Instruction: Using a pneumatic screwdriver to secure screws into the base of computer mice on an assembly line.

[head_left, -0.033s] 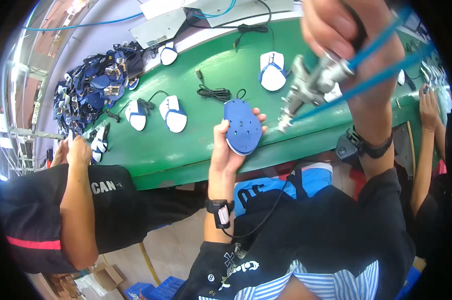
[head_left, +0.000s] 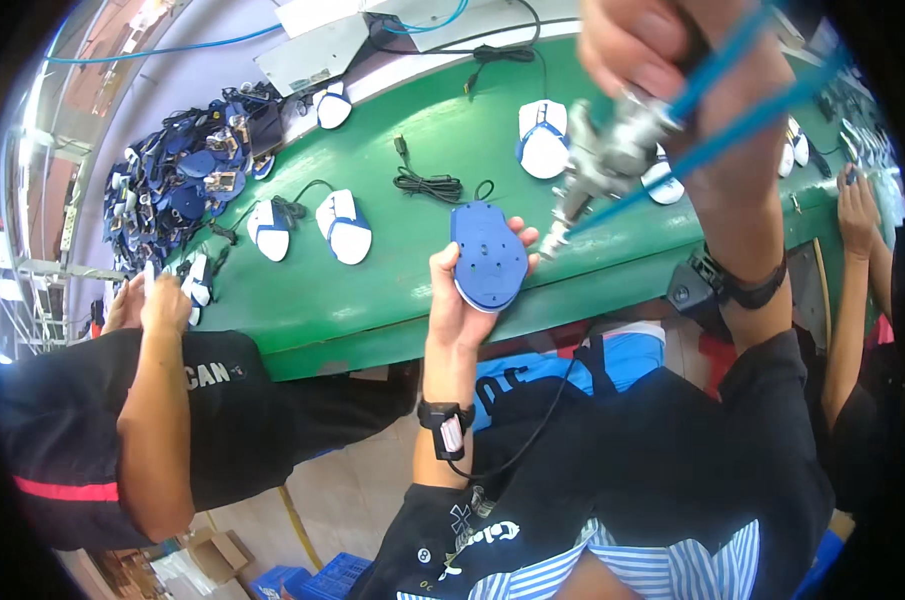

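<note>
My left hand (head_left: 459,290) holds a computer mouse (head_left: 490,258), its blue underside with small holes turned up and a white rim showing below. The mouse's coiled black cable (head_left: 427,185) lies on the green bench behind it. At the upper right, my right hand (head_left: 637,45) is closed round a metal spray gun (head_left: 617,150) fed by blue hoses (head_left: 717,150). The gun's tip slants down towards the mouse's right side, close to my left fingertips; whether it touches cannot be told. Part of the right hand is cut off by the upper edge.
White-and-blue mice (head_left: 345,228) stand on the green bench (head_left: 392,290). One mouse (head_left: 544,140) lies beyond the gun. A heap of blue parts and cables (head_left: 182,170) fills the far left. Co-workers' hands (head_left: 157,300) are at the left, and another's hand (head_left: 856,220) at the right.
My right hand and the spray gun have shifted left and a little down, nearer the mouse. The left hand with the mouse has moved very slightly right.
</note>
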A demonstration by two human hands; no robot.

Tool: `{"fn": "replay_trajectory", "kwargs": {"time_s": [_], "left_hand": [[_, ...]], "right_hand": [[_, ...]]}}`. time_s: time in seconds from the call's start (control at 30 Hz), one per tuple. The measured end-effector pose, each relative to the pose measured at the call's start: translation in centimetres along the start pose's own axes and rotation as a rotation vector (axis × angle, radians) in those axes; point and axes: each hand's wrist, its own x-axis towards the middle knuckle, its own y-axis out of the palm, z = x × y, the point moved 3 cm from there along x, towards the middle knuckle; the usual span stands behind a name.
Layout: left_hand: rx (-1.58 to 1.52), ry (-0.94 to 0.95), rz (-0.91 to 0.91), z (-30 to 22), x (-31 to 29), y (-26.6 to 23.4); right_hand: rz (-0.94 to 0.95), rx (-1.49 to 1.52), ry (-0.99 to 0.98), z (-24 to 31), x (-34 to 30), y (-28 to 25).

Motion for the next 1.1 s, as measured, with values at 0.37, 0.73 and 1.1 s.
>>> {"fn": "replay_trajectory", "kwargs": {"time_s": [0.37, 0.73, 1.1], "left_hand": [[-0.227, -0.057, -0.011, 1.3, -0.5, -1.5], [-0.228, -0.021, -0.082, 0.9, 0.0, -0.3], [-0.207, -0.023, -0.109, 0.8, -0.1, -0.5]], "right_hand": [[0.167, -0.212, 0.062, -4.1, 2.7, 4.1], [0.003, -0.313, -0.017, -6.7, 1.9, 2.9], [0.003, -0.436, 0.031, -6.7, 0.2, 3.8]]}}
